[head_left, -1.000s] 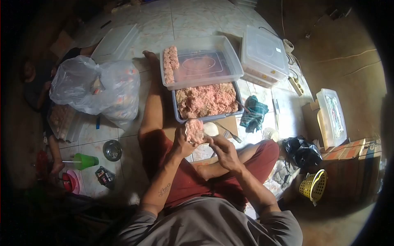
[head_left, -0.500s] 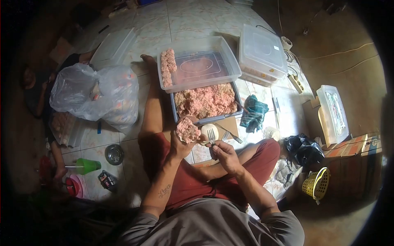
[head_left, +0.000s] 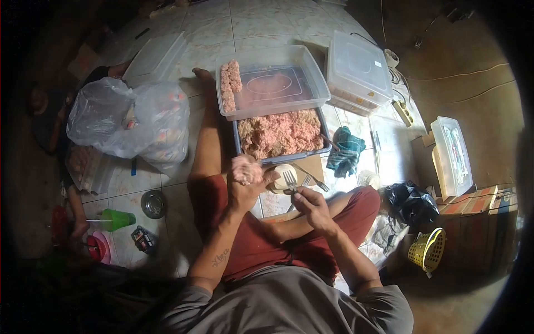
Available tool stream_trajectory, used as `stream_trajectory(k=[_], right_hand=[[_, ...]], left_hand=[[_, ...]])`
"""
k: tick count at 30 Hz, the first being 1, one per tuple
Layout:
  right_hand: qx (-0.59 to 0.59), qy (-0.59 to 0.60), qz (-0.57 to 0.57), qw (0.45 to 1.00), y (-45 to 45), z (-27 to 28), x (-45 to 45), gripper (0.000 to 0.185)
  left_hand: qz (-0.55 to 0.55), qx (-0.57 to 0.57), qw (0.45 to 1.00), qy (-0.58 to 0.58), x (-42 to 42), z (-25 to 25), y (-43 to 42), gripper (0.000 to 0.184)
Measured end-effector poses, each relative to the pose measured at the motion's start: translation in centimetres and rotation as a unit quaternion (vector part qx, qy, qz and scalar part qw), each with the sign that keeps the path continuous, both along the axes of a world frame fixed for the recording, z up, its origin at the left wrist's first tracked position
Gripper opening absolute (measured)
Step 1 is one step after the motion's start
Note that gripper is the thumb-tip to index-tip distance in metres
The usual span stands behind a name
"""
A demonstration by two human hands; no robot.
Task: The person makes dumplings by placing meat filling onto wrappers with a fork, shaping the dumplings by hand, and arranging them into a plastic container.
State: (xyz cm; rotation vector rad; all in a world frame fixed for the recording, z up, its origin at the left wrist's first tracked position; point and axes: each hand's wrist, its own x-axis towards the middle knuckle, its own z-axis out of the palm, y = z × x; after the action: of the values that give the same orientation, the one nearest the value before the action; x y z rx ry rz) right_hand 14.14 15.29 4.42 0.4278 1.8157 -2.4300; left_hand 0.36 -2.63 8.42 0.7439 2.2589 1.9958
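Note:
A rounded lump of pink minced filling (head_left: 246, 170) rests in my left hand (head_left: 240, 193), whose fingers curl under it. The left thumb reaches to the edge of a pale round stack of wrappers (head_left: 280, 173). My right hand (head_left: 312, 207) grips a fork (head_left: 290, 180), tines pointing away from me and over the pale rounds. Beyond both hands, the pink filling mass (head_left: 281, 133) fills a grey tray (head_left: 236, 143). Behind it stands a clear plastic box (head_left: 315, 83) with filled lumps (head_left: 229, 83) lined along its left side.
More forks (head_left: 318, 182) lie on cardboard by the tray. A green checked cloth (head_left: 346, 151) is right of it. Lidded boxes (head_left: 359, 67) stand back right; a large plastic bag (head_left: 133, 122) sits left. Another person's arm (head_left: 78, 211) shows at far left. A yellow basket (head_left: 427, 249) stands right.
My left hand has turned and shifted slightly left and up with the filling lump, which is now blurred. The right hand and fork moved slightly right.

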Motion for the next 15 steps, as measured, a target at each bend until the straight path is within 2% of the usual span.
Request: stream_trajectory(k=[1,2,3,5,9,10,13,14,15], right_hand=[[-0.001,0.0,-0.002,1.0,-0.4,0.0,0.0,0.022],[-0.05,0.004,0.01,0.999,-0.8,-0.1,0.0,0.023],[-0.097,0.007,0.021,0.995,-1.1,0.0,-0.1,0.024],[-0.101,0.007,0.027,0.994,-1.2,-0.6,-0.2,0.027],[-0.114,0.02,0.038,0.993,-1.6,-1.2,-0.2,0.028],[-0.114,0.02,0.04,0.992,-1.6,-1.3,-0.2,0.028],[-0.08,0.026,0.045,0.995,-1.9,-1.3,-0.5,0.024],[-0.08,0.025,0.043,0.996,-2.4,-1.3,-0.7,0.024],[0.07,0.095,0.016,0.993,-3.0,-1.2,-1.2,0.022]], left_hand=[[0.051,0.014,0.998,0.014,0.0,0.3,0.4,0.048],[0.025,0.058,0.997,-0.036,0.4,0.8,0.4,0.046],[0.023,0.057,0.997,-0.035,0.3,0.8,0.3,0.046],[-0.013,0.018,1.0,-0.012,0.1,0.7,-0.4,0.046],[-0.031,0.026,0.999,-0.021,0.0,1.3,-0.6,0.041],[-0.038,0.068,0.994,-0.076,0.3,0.9,-0.4,0.039],[-0.064,0.119,0.988,-0.075,0.8,-0.2,0.4,0.04],[-0.13,0.129,0.977,-0.114,0.6,-2.4,0.2,0.042],[-0.124,-0.043,0.991,0.026,1.0,-1.7,0.3,0.041]])
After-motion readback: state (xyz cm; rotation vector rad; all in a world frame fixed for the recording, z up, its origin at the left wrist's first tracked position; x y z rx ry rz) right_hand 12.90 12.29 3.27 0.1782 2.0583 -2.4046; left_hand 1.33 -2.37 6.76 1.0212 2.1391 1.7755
